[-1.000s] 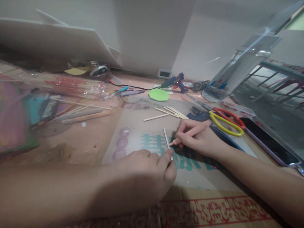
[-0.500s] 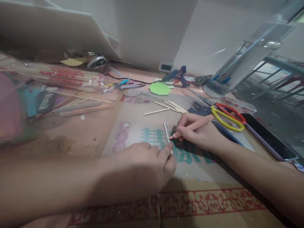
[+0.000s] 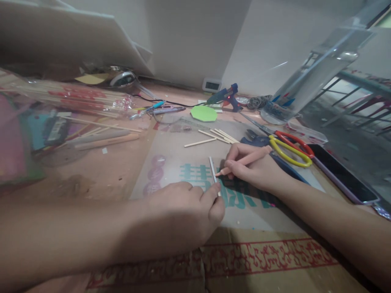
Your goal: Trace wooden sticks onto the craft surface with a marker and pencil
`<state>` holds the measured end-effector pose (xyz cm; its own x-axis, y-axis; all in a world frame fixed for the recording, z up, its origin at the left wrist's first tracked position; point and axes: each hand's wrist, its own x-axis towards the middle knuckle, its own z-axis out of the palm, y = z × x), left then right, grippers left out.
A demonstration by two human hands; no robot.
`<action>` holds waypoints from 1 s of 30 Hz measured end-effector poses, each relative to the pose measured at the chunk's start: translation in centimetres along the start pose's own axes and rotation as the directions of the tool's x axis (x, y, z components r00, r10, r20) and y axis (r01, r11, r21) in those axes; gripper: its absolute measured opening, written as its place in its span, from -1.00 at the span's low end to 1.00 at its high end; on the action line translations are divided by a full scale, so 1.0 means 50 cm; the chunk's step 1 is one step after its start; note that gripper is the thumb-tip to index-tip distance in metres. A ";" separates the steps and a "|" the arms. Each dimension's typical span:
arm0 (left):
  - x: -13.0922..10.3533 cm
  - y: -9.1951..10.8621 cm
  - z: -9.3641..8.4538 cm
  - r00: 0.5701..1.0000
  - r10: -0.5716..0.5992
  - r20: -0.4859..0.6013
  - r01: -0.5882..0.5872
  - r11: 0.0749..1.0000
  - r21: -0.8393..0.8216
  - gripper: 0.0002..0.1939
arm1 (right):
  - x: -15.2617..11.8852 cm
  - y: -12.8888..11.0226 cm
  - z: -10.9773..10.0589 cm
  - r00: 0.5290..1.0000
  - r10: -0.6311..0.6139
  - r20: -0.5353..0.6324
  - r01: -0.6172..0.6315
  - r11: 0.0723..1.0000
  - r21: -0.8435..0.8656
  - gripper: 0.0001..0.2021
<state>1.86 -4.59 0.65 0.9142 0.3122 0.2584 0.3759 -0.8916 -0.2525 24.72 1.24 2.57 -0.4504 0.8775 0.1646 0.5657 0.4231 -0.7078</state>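
My left hand pins the near end of a thin white stick with its fingertips against a translucent printed sheet. My right hand is closed around a peach-coloured marker pen, its tip at the right side of the stick, just beyond the left fingertips. Whether the tip touches is too small to tell. Beyond the hands lie several short wooden sticks. Scissors with red and yellow handles rest past my right hand, beside blue-handled pliers.
A phone lies at the right. Behind stand a blue glue gun, a green paper octagon, a small digital display and a tall clear bottle. Bagged sticks and pens lie at the left.
The whole view has shifted very slightly. Both hands, the stick and the marker pen keep nearly the same places relative to one another.
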 end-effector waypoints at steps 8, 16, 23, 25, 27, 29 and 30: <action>0.005 -0.001 -0.001 1.000 -0.004 -0.015 0.004 1.000 0.001 -0.70 | 0.018 -0.006 0.008 0.980 0.114 -0.162 -0.121 0.992 -0.035 -0.78; 0.005 0.001 -0.003 1.000 -0.009 0.017 0.009 1.000 0.006 -0.75 | 0.032 -0.001 0.012 0.982 0.132 -0.133 -0.133 0.991 -0.001 -0.78; 0.004 0.000 0.002 1.000 -0.004 0.000 0.004 1.000 0.012 -0.75 | 0.029 -0.001 0.008 0.983 0.156 -0.100 -0.156 0.988 0.006 -0.80; 0.004 -0.001 0.001 1.000 0.004 0.001 -0.004 1.000 0.010 -0.74 | 0.027 -0.001 0.008 0.983 0.157 -0.096 -0.157 0.988 0.005 -0.80; 0.005 -0.001 -0.001 1.000 0.008 0.014 -0.008 1.000 0.012 -0.73 | 0.027 0.000 0.009 0.982 0.150 -0.113 -0.150 0.989 0.007 -0.79; 0.005 -0.001 -0.002 1.000 0.008 0.028 -0.009 1.000 0.011 -0.72 | 0.027 0.001 0.011 0.981 0.136 -0.139 -0.134 0.991 0.026 -0.80; 0.005 0.000 -0.001 1.000 0.005 0.026 -0.005 1.000 0.011 -0.71 | 0.028 0.002 0.012 0.980 0.131 -0.150 -0.126 0.991 0.039 -0.80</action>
<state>2.08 -4.51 0.78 0.9197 0.3161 0.2330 0.3726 -0.8897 -0.2637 23.73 2.36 2.33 -0.2636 0.9492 0.1719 0.5907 0.2998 -0.7491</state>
